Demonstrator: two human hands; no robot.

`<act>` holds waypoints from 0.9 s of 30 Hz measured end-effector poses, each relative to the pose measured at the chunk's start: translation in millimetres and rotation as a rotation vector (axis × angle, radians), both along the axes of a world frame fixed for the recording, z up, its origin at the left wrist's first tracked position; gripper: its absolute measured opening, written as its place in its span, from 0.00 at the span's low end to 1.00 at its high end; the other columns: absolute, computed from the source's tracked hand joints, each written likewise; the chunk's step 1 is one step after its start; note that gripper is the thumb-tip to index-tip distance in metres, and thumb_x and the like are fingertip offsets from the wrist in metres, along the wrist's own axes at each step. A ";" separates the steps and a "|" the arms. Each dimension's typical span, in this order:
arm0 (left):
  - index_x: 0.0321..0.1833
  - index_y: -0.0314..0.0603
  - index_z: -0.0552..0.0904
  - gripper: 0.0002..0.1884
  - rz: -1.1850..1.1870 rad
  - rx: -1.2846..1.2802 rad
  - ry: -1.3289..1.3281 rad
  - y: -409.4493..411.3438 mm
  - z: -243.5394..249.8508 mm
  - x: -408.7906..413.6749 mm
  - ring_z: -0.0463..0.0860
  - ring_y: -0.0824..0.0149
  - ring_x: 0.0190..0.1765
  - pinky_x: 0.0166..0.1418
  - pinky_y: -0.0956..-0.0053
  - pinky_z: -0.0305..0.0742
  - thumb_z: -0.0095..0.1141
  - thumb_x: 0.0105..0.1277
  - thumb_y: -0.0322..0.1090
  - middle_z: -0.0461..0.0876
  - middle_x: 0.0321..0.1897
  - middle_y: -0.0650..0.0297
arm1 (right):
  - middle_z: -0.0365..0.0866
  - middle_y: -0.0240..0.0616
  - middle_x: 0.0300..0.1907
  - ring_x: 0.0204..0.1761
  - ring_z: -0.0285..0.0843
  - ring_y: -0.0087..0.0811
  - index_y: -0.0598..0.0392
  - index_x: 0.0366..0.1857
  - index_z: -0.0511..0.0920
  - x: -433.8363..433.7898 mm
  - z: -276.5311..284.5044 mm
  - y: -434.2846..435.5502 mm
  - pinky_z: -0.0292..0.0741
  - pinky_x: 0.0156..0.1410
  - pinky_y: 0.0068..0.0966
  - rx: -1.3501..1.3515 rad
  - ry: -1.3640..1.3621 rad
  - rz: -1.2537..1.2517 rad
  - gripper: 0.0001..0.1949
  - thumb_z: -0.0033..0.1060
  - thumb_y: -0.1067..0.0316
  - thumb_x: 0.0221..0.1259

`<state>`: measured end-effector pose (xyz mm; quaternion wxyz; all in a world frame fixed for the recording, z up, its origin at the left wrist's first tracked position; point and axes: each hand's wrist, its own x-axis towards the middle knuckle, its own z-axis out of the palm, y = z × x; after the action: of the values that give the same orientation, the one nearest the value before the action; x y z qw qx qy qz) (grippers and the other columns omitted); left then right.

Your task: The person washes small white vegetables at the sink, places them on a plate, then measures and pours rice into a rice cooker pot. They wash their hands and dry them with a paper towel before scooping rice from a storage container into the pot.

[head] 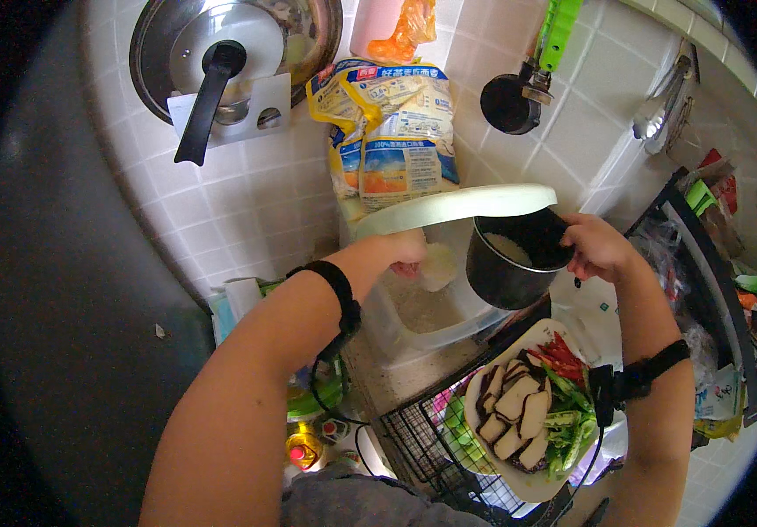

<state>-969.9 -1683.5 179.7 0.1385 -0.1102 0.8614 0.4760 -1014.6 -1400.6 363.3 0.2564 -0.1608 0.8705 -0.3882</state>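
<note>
My left hand reaches under a raised pale green lid into a translucent plastic bin. It grips a small pale round cup, blurred, whose contents I cannot make out. Grain that looks like rice covers the bin's bottom. My right hand is shut on the far-right rim of a black inner pot, tilted over the bin's right side. Some whitish grain lies inside the pot. The lid's edge passes just above my left wrist and the pot.
Behind the lid leans an oatmeal bag. A plate with sliced dried tofu and cut peppers sits on a black wire basket near my body. Bottles stand below left. A pan lid and small ladle hang on the tiles.
</note>
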 end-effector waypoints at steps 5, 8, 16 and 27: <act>0.27 0.32 0.80 0.11 -0.015 -0.029 -0.045 5.9 4.1 2.1 0.84 0.61 0.22 0.18 0.68 0.76 0.45 0.61 0.27 0.82 0.21 0.52 | 0.72 0.41 0.17 0.12 0.70 0.30 0.58 0.43 0.72 -5.1 -3.8 5.5 0.68 0.14 0.25 -0.002 0.002 0.011 0.12 0.45 0.70 0.54; 0.28 0.31 0.81 0.10 -0.002 -0.031 -0.039 -2.2 11.7 5.7 0.83 0.61 0.20 0.19 0.67 0.76 0.46 0.60 0.26 0.82 0.21 0.51 | 0.72 0.42 0.17 0.12 0.70 0.30 0.59 0.41 0.72 -2.1 -2.9 1.9 0.68 0.13 0.26 0.030 0.037 -0.006 0.12 0.45 0.70 0.54; 0.30 0.26 0.80 0.06 0.066 0.008 0.040 -1.1 52.5 0.9 0.81 0.60 0.22 0.23 0.64 0.79 0.49 0.57 0.22 0.80 0.21 0.51 | 0.71 0.39 0.16 0.11 0.68 0.28 0.58 0.36 0.73 -1.6 1.1 6.6 0.68 0.14 0.25 0.033 -0.022 0.010 0.09 0.46 0.70 0.53; 0.36 0.24 0.77 0.07 0.155 0.223 0.164 14.5 116.8 4.2 0.80 0.55 0.27 0.28 0.61 0.82 0.47 0.59 0.22 0.78 0.29 0.49 | 0.71 0.32 0.13 0.10 0.67 0.22 0.58 0.46 0.77 2.8 4.4 -0.2 0.67 0.14 0.21 0.124 -0.075 0.139 0.17 0.46 0.71 0.50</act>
<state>-965.7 -1669.0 296.5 0.0420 -0.1211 0.8006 0.5853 -1011.8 -1400.8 367.7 0.3244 -0.1901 0.8694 -0.3206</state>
